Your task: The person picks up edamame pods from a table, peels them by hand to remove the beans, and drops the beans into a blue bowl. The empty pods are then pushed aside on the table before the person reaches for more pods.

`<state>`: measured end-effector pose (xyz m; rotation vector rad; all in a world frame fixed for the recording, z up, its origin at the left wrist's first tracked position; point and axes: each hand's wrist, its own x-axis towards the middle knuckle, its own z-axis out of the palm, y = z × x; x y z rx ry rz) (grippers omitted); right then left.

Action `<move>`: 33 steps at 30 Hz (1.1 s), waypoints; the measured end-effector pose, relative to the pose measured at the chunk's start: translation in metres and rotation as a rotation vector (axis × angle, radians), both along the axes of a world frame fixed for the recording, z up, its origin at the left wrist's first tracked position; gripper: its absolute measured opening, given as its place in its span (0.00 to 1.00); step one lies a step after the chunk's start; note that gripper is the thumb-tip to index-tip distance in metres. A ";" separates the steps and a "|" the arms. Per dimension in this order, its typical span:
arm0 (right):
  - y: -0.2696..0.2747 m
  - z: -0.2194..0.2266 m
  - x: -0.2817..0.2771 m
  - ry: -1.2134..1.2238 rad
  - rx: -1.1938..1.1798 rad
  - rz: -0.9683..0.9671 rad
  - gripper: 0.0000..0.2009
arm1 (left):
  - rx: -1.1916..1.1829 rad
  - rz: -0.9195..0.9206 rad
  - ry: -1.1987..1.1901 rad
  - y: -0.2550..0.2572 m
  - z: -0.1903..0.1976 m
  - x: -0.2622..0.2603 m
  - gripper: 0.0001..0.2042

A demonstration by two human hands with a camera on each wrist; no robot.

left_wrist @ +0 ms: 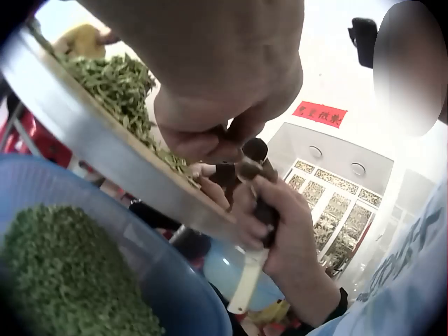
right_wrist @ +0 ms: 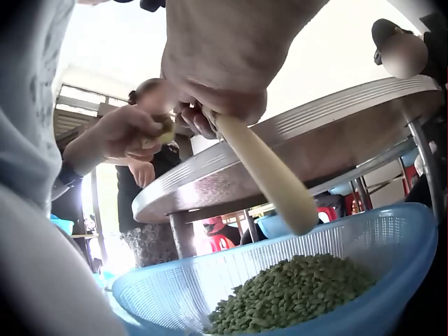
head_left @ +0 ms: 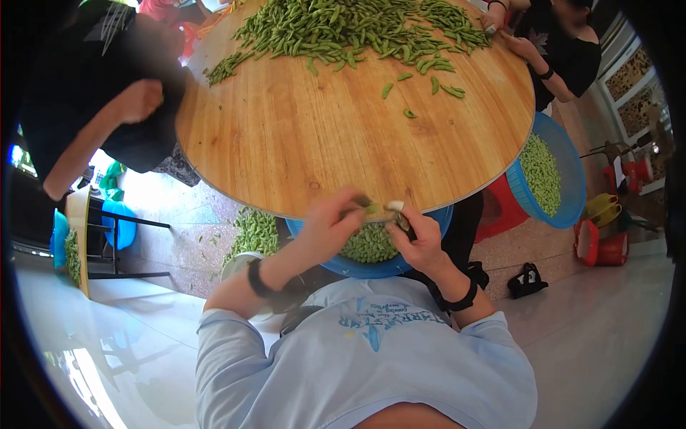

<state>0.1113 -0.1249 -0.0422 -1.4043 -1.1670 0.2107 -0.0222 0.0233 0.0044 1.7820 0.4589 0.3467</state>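
Over the near edge of the round wooden table (head_left: 343, 143), my left hand (head_left: 330, 223) pinches a green bean pod (head_left: 371, 209) between thumb and fingers. Close by on the right, my right hand (head_left: 420, 243) grips a tool with a long, pale, rounded handle (right_wrist: 269, 175). The tool's working end is hidden by the fingers. Below both hands, a blue plastic basket (right_wrist: 175, 283) holds a heap of shelled green beans (right_wrist: 294, 290). A large pile of unshelled pods (head_left: 321, 28) covers the far part of the table, with a few loose pods nearer.
Another blue basket of shelled beans (head_left: 541, 175) stands at the right, beside a red stool (head_left: 500, 211). Pods (head_left: 256, 232) lie on the floor at the left. A person in black (head_left: 107, 86) is at the left of the table, another (head_left: 564, 50) at the far right.
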 end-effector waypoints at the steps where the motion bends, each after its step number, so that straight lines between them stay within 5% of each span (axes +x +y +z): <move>1: -0.006 0.000 0.003 -0.048 -0.067 0.068 0.16 | 0.279 -0.070 0.095 0.006 0.019 -0.015 0.06; 5: -0.011 0.001 0.008 -0.132 -0.175 0.162 0.13 | 0.976 -0.189 0.481 0.027 0.048 -0.040 0.07; 10: -0.008 0.008 0.003 -0.092 -0.127 0.112 0.12 | 0.783 -0.245 -0.001 0.056 0.027 0.048 0.07; 15: -0.015 0.006 0.005 -0.067 -0.111 0.107 0.12 | 0.853 -0.060 -0.093 0.058 -0.013 0.172 0.08; 20: -0.027 0.000 0.018 0.009 -0.142 0.054 0.14 | 0.994 -0.194 -0.014 0.067 -0.021 0.205 0.08; 22: -0.031 0.000 0.021 0.055 -0.143 0.038 0.14 | 1.003 -0.103 0.018 0.071 -0.024 0.201 0.08; 24: -0.033 0.006 0.022 0.721 -0.157 0.178 0.15 | 1.012 -0.019 0.052 0.077 -0.026 0.192 0.08; 27: -0.025 0.008 0.025 0.836 -0.097 0.222 0.17 | 0.860 0.023 0.057 0.091 -0.019 0.174 0.06; 29: -0.017 0.010 0.027 0.909 -0.072 0.217 0.17 | -0.039 -0.060 0.153 0.086 -0.014 0.149 0.06; 33: -0.002 0.012 0.023 1.094 0.023 0.177 0.18 | -0.354 -0.132 -0.024 0.037 0.009 0.092 0.10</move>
